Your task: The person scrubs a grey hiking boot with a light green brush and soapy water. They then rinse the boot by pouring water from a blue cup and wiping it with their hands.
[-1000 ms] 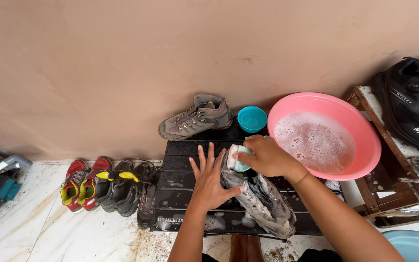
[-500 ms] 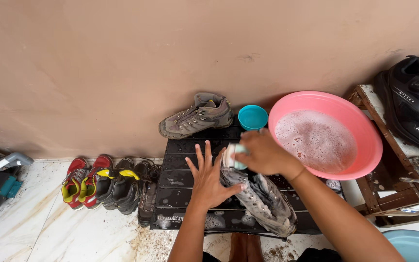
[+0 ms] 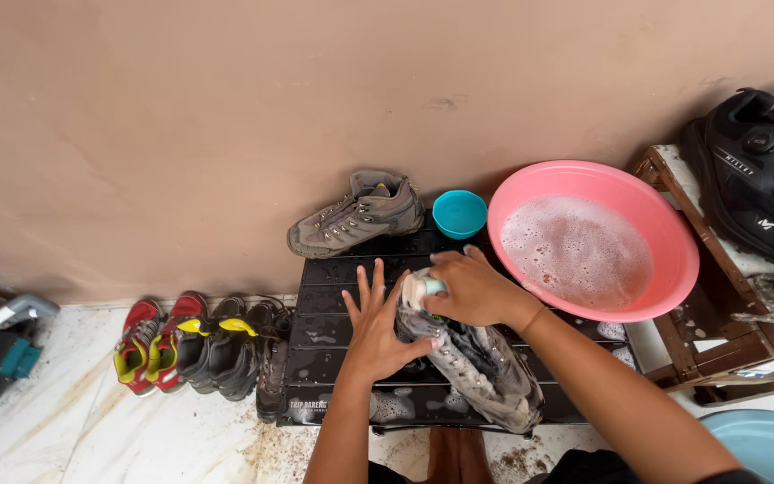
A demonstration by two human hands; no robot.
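Left hand point(image 3: 378, 330) lies flat, fingers point(image 3: 365, 289) spread wide, palm pressing the soapy grey shoe point(image 3: 477, 363) down on the black desk point(image 3: 329, 341) at bottom center. Right hand point(image 3: 472, 289) has its fingers curled tight around a small white-and-teal brush point(image 3: 421, 289), touching the shoe's upper end. The shoe's long axis runs diagonally, from center down toward lower right. A pink basin point(image 3: 674, 242) of suds sits right of center.

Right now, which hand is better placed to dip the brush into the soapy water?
Right. The right hand already grips the brush and sits close beside the pink basin of suds. The left hand lies flat, fingers spread, steadying the wet grey shoe on the black table, farther from the basin.
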